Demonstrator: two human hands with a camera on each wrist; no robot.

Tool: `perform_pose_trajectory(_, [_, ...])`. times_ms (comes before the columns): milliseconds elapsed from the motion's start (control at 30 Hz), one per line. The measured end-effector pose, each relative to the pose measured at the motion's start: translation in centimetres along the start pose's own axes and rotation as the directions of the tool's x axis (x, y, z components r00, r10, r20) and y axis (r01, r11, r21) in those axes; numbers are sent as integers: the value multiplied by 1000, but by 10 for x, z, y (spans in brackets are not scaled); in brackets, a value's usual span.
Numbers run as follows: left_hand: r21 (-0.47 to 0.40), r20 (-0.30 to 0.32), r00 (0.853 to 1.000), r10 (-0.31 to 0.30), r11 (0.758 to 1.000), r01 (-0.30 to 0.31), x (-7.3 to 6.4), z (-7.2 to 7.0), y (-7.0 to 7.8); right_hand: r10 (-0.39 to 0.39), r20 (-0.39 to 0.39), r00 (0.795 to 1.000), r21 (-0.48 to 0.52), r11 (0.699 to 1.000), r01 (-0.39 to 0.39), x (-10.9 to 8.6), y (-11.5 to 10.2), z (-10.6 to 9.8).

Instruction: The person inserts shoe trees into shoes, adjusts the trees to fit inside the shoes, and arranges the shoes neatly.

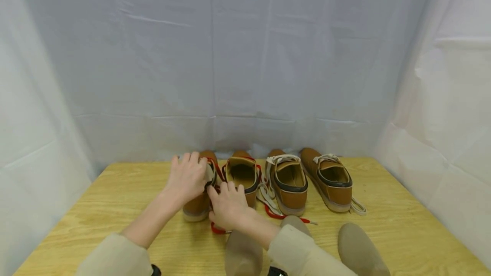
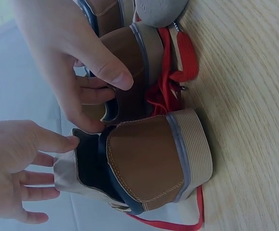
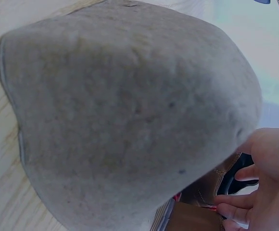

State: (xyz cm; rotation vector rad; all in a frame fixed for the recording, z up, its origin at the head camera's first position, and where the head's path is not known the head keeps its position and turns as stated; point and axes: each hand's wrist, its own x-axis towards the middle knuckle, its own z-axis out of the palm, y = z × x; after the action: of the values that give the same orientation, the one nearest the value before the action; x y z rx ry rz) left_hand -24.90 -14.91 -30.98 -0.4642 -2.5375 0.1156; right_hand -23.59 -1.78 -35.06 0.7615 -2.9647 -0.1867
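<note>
The leftmost brown leather shoe [image 1: 197,208] stands on the table with its heel toward me and a red lace in it. My left hand [image 1: 188,176] pinches the shoe's pale tongue [image 2: 66,174] between thumb and fingers at the opening. From the other side my right hand [image 1: 229,205] reaches in, a fingertip at the dark collar [image 2: 103,144] and its other fingers loosely bent over the neighbouring shoe. That second brown shoe [image 1: 251,197] also has a red lace [image 2: 185,57], whose loose end lies on the wood beside it.
Two more brown shoes [image 1: 291,199] [image 1: 339,195] with off-white laces stand to the right. A red lace end [image 1: 293,218] lies behind them. Several grey-beige rounded forms [image 1: 243,254] lie nearer me on the wooden table [image 1: 126,199]. Pale sheeting [image 1: 238,63] hangs behind and at both sides.
</note>
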Motion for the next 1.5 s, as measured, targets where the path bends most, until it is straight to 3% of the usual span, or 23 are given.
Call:
perform_pose_trajectory(333, [32,71,997,-2,999,-1,4,5,-2,-1,9,1000,-24,1000,1,-1,-1,-2])
perform_pose_trajectory(667, [31,34,999,17,999,-18,4,10,-2,0,8,1000,-33,999,0,0,0,-1])
perform_pose_trajectory(967, [28,12,999,30,999,-30,2,15,-2,-6,34,999,22,1000,5,0,1,-3])
perform_pose_trajectory(1200, [15,24,1000,17,1000,-17,1,18,0,-14,-9,1000,-21,1000,13,-3,1,-3])
perform_pose_trajectory(1500, [39,-19,999,35,999,-35,2,20,-1,-19,34,999,10,1000,19,1,2,-2])
